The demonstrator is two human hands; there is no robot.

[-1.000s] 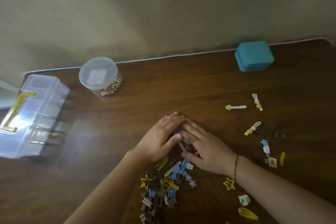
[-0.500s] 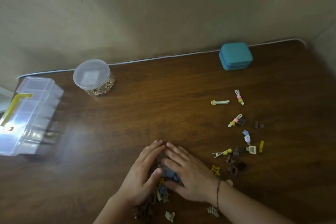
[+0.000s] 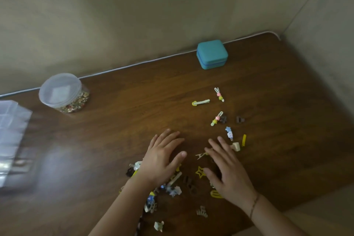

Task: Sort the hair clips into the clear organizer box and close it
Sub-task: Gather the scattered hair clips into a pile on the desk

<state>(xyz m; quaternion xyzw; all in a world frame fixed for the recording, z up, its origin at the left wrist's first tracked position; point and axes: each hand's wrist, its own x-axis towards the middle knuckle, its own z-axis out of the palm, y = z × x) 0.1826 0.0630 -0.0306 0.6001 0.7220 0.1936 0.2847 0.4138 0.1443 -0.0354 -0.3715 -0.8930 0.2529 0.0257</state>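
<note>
Left hand [image 3: 161, 159] and right hand [image 3: 228, 170] lie flat, fingers spread, over small multicoloured plastic hair clips [image 3: 172, 188] at lower centre; these look light, stiff and slippery, best pinched by their edges.

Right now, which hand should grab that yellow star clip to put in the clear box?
Probably the right hand. The yellow star clip lies right beside its thumb, while the left hand rests flat on the clip pile further left. The clear organizer box sits far left, though, so the left could take it over.
</note>
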